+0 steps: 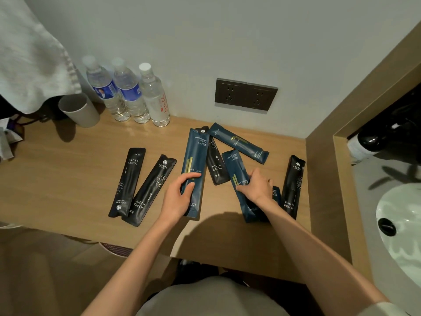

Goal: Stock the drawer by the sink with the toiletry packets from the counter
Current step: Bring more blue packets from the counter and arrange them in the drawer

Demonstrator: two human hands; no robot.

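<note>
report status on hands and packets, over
Left hand grips the long blue packet. Right hand pinches a second blue packet. Both on the counter, drawer not in view. Black toothbrush packet lies between them.

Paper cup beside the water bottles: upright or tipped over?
Upright. The paper cup stands on its base on the counter, open mouth up, left of the three water bottles.

On my remote feed I see the wearer's two arms, bare from the left hand [180, 197] and right hand [257, 188] to past the elbows. A pale cream short sleeve [385, 307] edges the right upper arm at the lower corner. A plain greyish-beige garment [211, 297] covers the torso.
</note>
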